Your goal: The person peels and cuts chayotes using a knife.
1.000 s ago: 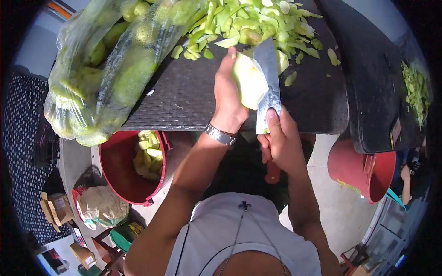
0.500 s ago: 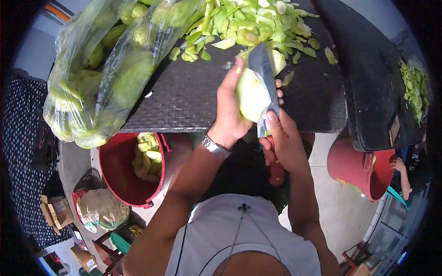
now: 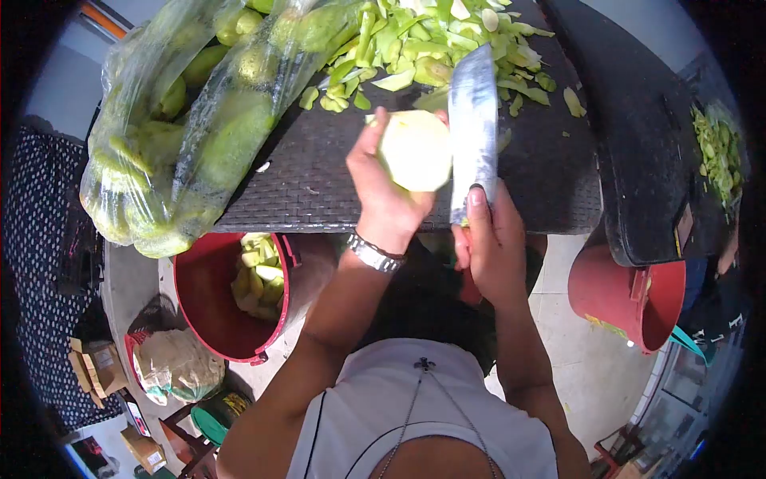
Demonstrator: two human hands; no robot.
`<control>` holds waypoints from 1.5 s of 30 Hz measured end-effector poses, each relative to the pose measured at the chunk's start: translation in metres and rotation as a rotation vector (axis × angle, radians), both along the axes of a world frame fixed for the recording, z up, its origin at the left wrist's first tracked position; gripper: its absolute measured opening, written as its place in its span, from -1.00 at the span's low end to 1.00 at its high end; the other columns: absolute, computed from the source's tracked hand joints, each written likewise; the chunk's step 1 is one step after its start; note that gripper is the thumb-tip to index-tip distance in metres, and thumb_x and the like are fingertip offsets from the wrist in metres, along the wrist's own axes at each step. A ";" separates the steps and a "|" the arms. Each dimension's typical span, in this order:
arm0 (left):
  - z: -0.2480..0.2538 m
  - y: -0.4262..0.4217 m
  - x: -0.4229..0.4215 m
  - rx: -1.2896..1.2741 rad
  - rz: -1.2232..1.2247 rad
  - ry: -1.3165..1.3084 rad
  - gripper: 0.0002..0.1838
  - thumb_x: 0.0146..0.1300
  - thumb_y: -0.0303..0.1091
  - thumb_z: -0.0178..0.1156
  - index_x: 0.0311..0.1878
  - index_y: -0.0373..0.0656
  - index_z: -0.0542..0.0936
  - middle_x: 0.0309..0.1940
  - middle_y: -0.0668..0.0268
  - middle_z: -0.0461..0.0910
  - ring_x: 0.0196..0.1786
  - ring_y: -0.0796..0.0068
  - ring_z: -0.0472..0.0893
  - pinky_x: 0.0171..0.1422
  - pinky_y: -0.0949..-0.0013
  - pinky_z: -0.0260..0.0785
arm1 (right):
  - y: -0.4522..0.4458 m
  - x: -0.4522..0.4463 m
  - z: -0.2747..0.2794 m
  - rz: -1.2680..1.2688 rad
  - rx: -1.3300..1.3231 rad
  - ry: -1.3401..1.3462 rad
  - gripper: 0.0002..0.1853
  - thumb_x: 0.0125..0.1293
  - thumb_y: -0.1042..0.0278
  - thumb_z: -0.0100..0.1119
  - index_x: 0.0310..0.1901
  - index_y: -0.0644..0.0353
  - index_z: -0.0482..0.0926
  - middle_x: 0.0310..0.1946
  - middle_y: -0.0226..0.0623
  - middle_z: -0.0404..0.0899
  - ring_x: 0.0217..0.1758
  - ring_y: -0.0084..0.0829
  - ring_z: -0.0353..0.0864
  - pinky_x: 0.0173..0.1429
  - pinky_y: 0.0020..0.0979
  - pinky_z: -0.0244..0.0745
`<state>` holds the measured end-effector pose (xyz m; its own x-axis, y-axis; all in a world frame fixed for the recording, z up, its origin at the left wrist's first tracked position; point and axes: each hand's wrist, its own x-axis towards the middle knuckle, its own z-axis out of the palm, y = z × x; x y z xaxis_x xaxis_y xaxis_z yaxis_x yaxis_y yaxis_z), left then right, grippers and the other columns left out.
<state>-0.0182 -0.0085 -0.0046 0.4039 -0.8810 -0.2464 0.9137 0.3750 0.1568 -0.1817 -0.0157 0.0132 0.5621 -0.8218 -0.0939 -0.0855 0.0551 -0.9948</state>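
My left hand (image 3: 387, 180), with a metal watch at the wrist, is wrapped round a pale peeled fruit (image 3: 416, 152) above the front part of the dark woven table (image 3: 319, 180). Just right of the fruit stands a broad knife (image 3: 474, 120), blade pointing away from me. My right hand (image 3: 493, 239) is closed on its red handle, thumb at the base of the blade. Beyond both hands lies a heap of green peelings (image 3: 431, 48). Clear plastic bags of green fruit (image 3: 215, 136) rest on the table's left side.
Below the table at left, a red bucket (image 3: 227, 343) holds pale peeled pieces (image 3: 259, 263). Another red bucket (image 3: 586, 279) stands at right, near a person's hand (image 3: 728, 254). A black surface (image 3: 638, 160) adjoins the table, with more peelings (image 3: 716, 152).
The fruit has turned in my left hand, now showing a rounder face, and shifted left. The blade has come away from it. At far right, the other person's arm has moved.
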 end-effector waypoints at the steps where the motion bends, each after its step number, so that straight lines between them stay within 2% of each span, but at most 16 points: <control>1: 0.001 0.001 0.003 -0.061 -0.002 -0.053 -0.40 0.54 0.13 -0.03 0.13 -0.33 0.56 0.01 -0.04 0.69 0.06 -0.06 0.68 0.28 -0.03 0.52 | -0.001 -0.004 -0.002 -0.042 -0.068 0.033 -0.67 0.67 0.12 -0.04 0.09 0.25 0.50 -0.57 -0.37 0.47 -0.59 -0.57 0.47 -0.46 -0.46 0.42; 2: 0.002 0.003 0.007 -0.122 -0.003 -0.106 -0.36 0.54 0.19 -0.05 0.14 -0.31 0.57 0.09 -0.03 0.67 0.12 -0.04 0.67 0.33 -0.05 0.49 | -0.001 -0.007 -0.003 -0.082 -0.136 0.066 -0.70 0.65 0.15 0.03 0.07 0.26 0.52 -0.54 -0.32 0.54 -0.53 -0.52 0.57 -0.38 -0.41 0.48; 3: 0.006 0.008 0.012 -0.356 -0.082 -0.146 -0.25 0.51 0.31 -0.09 0.22 -0.28 0.56 0.21 -0.04 0.61 0.23 -0.02 0.61 0.44 -0.09 0.39 | -0.001 -0.008 0.005 -0.138 -0.301 0.159 -0.61 0.54 0.14 0.22 0.19 0.27 0.54 -0.49 -0.26 0.60 -0.47 -0.39 0.65 -0.27 -0.35 0.54; 5: 0.015 0.009 0.008 -0.287 -0.023 -0.061 -0.22 0.47 0.41 -0.10 0.12 -0.25 0.59 0.07 -0.03 0.65 0.13 -0.04 0.64 0.31 -0.14 0.46 | -0.018 -0.008 0.003 -0.146 -0.546 0.128 -0.47 0.42 0.08 0.36 0.26 0.25 0.53 -0.47 -0.22 0.63 -0.44 -0.31 0.69 -0.24 -0.30 0.56; 6: 0.023 0.009 0.005 -0.255 0.007 -0.019 -0.19 0.46 0.46 -0.11 0.06 -0.23 0.60 0.01 -0.02 0.66 0.09 -0.05 0.65 0.25 -0.16 0.49 | -0.021 -0.008 0.010 -0.140 -0.544 0.191 -0.42 0.31 0.00 0.45 0.19 0.24 0.56 -0.48 -0.21 0.64 -0.43 -0.26 0.71 -0.23 -0.26 0.58; 7: 0.018 0.002 0.008 -0.118 0.094 -0.036 -0.17 0.42 0.52 -0.12 0.05 -0.18 0.60 0.02 -0.02 0.65 0.10 -0.09 0.64 0.25 -0.21 0.46 | -0.024 -0.008 0.017 -0.131 -0.543 0.255 -0.37 0.20 -0.08 0.55 0.11 0.22 0.59 -0.50 -0.21 0.65 -0.41 -0.21 0.74 -0.23 -0.23 0.59; 10: 0.023 0.004 0.001 -0.213 0.023 -0.119 -0.17 0.42 0.52 -0.12 0.04 -0.18 0.60 0.01 -0.04 0.64 0.09 -0.16 0.63 0.25 -0.23 0.46 | -0.028 -0.009 0.025 0.079 -0.500 0.454 -0.33 0.13 -0.23 0.57 -0.08 0.22 0.53 -0.54 -0.18 0.63 -0.41 -0.13 0.76 -0.26 -0.17 0.61; 13: 0.014 0.000 0.000 -0.289 0.039 -0.154 -0.12 0.45 0.51 -0.19 0.13 -0.26 0.54 0.02 -0.10 0.61 0.05 -0.20 0.63 0.23 -0.19 0.51 | -0.010 -0.001 0.021 0.150 -0.646 0.451 -0.29 0.13 -0.34 0.52 -0.20 0.22 0.43 -0.59 -0.18 0.60 -0.45 -0.01 0.74 -0.32 -0.09 0.60; 16: 0.006 -0.003 -0.004 -0.374 0.048 -0.153 -0.10 0.49 0.48 -0.24 0.18 -0.34 0.50 0.02 -0.12 0.60 0.03 -0.19 0.65 0.25 -0.15 0.53 | -0.008 0.007 0.010 0.175 -0.615 0.325 -0.37 0.35 -0.25 0.34 -0.24 0.28 0.39 -0.61 -0.12 0.48 -0.53 0.04 0.57 -0.40 -0.15 0.43; 19: 0.004 -0.003 -0.010 -0.358 0.106 -0.198 -0.10 0.52 0.45 -0.26 0.19 -0.38 0.49 0.01 -0.12 0.59 0.02 -0.16 0.66 0.27 -0.09 0.54 | -0.007 0.013 0.005 0.154 -0.678 0.341 -0.36 0.39 -0.25 0.30 -0.28 0.31 0.39 -0.61 -0.07 0.47 -0.51 0.09 0.60 -0.40 -0.15 0.43; 25: 0.001 -0.006 -0.011 -0.350 0.171 -0.248 -0.12 0.53 0.43 -0.25 0.19 -0.39 0.48 0.00 -0.13 0.60 -0.01 -0.07 0.69 0.27 -0.02 0.56 | -0.007 0.014 0.005 0.198 -0.655 0.266 -0.40 0.44 -0.21 0.26 -0.27 0.32 0.41 -0.62 -0.05 0.47 -0.51 0.09 0.61 -0.39 -0.13 0.43; 28: 0.001 -0.007 -0.011 -0.339 0.187 -0.265 -0.13 0.54 0.41 -0.24 0.18 -0.39 0.49 0.00 -0.13 0.60 -0.03 -0.05 0.70 0.25 0.01 0.58 | -0.008 0.012 0.007 0.242 -0.617 0.311 -0.41 0.44 -0.19 0.25 -0.28 0.32 0.43 -0.62 -0.05 0.47 -0.51 0.10 0.61 -0.39 -0.14 0.43; 38: 0.008 -0.003 -0.024 -0.264 0.242 -0.232 -0.18 0.61 0.33 -0.31 0.16 -0.41 0.48 -0.03 -0.09 0.60 -0.05 0.01 0.68 0.17 0.06 0.62 | -0.015 0.018 -0.004 0.203 -0.776 0.267 -0.43 0.43 -0.16 0.25 -0.27 0.33 0.43 -0.64 0.04 0.48 -0.48 0.18 0.64 -0.39 -0.10 0.46; 41: 0.007 -0.004 -0.032 -0.199 0.333 -0.222 -0.23 0.64 0.25 -0.32 0.17 -0.42 0.46 -0.03 -0.09 0.59 -0.03 -0.01 0.67 0.16 0.01 0.61 | -0.018 0.018 -0.005 0.205 -0.780 0.287 -0.44 0.44 -0.14 0.24 -0.22 0.35 0.47 -0.59 0.07 0.53 -0.43 0.18 0.68 -0.36 -0.10 0.49; 42: 0.004 0.000 -0.035 -0.189 0.339 -0.352 -0.31 0.65 0.15 -0.31 0.17 -0.42 0.45 0.02 -0.09 0.57 0.01 -0.04 0.66 0.18 -0.05 0.61 | -0.020 0.020 -0.003 0.186 -0.704 0.292 -0.45 0.45 -0.13 0.23 -0.20 0.36 0.48 -0.57 0.08 0.55 -0.41 0.18 0.69 -0.35 -0.10 0.50; 45: -0.001 0.003 -0.039 -0.208 0.318 -0.388 -0.39 0.64 0.07 -0.29 0.17 -0.40 0.43 0.08 -0.08 0.54 0.06 -0.04 0.65 0.18 -0.04 0.61 | -0.021 0.020 0.000 0.179 -0.610 0.293 -0.46 0.46 -0.11 0.21 -0.14 0.37 0.51 -0.51 0.10 0.61 -0.37 0.18 0.71 -0.31 -0.09 0.53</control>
<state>-0.0568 -0.0057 -0.0053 0.6850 -0.7149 0.1405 0.6400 0.6826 0.3528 -0.1619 -0.0366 0.0135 0.7155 -0.6733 0.1862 -0.3106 -0.5454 -0.7785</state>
